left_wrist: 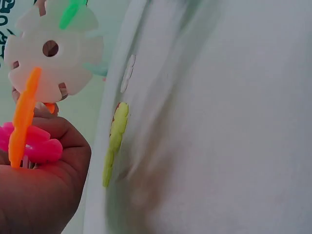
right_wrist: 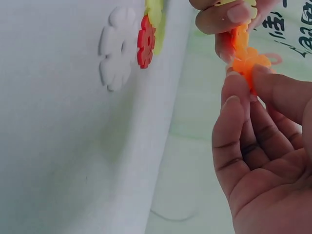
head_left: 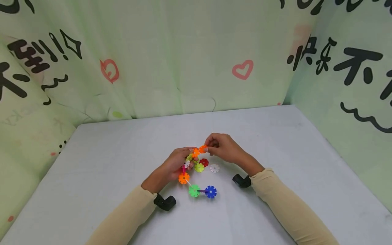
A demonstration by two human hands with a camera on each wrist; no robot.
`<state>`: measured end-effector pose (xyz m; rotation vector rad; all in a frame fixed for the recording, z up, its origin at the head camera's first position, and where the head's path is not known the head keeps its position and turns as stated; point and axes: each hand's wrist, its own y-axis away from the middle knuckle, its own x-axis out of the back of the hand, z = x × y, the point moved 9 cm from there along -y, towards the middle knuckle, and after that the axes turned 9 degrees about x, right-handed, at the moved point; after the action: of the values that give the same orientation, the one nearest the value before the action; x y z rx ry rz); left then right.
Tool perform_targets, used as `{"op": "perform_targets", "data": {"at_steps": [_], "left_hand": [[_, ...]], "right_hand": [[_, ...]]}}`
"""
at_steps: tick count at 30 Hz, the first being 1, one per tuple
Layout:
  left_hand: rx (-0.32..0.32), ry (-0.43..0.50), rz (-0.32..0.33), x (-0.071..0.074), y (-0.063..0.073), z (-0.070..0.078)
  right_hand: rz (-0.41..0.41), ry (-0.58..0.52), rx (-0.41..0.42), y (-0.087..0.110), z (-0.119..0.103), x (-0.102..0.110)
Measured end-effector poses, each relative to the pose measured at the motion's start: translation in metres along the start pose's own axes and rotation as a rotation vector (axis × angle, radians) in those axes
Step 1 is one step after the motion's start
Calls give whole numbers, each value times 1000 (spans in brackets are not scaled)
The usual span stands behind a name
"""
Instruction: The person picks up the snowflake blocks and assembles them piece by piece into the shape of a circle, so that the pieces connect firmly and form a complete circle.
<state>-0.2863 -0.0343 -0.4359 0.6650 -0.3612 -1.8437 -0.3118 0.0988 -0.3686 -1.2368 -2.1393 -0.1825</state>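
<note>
My left hand [head_left: 177, 162] grips a chain of linked plastic snowflake discs. From it hang an orange disc [head_left: 184, 178], a green disc [head_left: 194, 191] and a blue disc [head_left: 211, 192]. A pink disc [left_wrist: 43, 146] sits against the palm in the left wrist view, beside a large white disc [left_wrist: 73, 53]. Between thumb and fingertips, my right hand [head_left: 225, 148] pinches an orange disc [right_wrist: 251, 66] at the chain's upper end. It meets another orange disc [head_left: 195, 152] by the left fingertips, where a yellow disc [right_wrist: 248, 6] also shows.
Loose on the white table [head_left: 260, 132] lie a red disc [head_left: 203, 162], a yellow-green disc [head_left: 199, 167] and a white disc [head_left: 214, 168], just below the hands. A black wrist mount [head_left: 165, 202] is on each sleeve. Printed curtains [head_left: 183, 61] stand behind the table and at its sides.
</note>
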Motion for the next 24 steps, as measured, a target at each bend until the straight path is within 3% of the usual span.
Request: {"op": "perform_targets", "data": {"at_steps": [8,17,20,24], "left_hand": [[-18,9,-25,-1,3,4],[-60,-9,-37,-2,6,9],[-73,-32,-11,0,5,10],[-99,-70,54,4,4,12]], "right_hand": [[2,16,-14,-1,-1,-2],[14,28,30,-5,-7,-9],[12,30,19,-5,-6,-9],[-63,49,18,-3,-3,-10]]}}
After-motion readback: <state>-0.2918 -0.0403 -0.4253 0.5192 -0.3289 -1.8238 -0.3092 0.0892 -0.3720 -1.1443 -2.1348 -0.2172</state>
